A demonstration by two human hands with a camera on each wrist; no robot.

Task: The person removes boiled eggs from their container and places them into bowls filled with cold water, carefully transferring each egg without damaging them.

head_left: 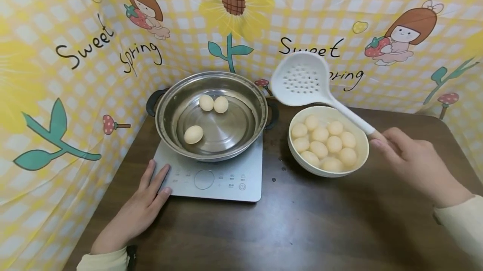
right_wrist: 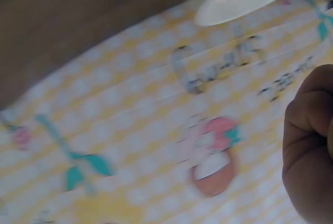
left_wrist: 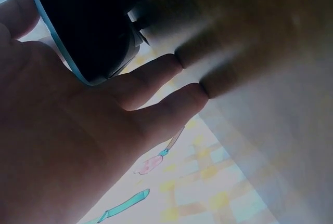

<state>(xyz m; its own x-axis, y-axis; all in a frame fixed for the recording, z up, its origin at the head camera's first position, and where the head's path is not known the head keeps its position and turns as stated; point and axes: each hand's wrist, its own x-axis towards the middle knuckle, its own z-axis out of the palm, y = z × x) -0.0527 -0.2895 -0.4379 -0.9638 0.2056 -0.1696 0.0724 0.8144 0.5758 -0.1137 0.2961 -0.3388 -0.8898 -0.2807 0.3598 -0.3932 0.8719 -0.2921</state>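
Observation:
My right hand grips the handle of a white slotted ladle. Its perforated bowl is raised behind and above a cream bowl that holds several eggs in liquid. To the left, a steel pot with dark side handles sits on a white induction cooker. Inside the pot are three eggs, two side by side at the back and one egg at front left. My left hand rests at the cooker's front left corner, fingers extended; the left wrist view shows them by its dark underside.
The dark wooden table has a few water drops between cooker and bowl. Close behind and along the left hangs a yellow checked cloth with printed flowers and figures. The pot's right handle points toward the bowl.

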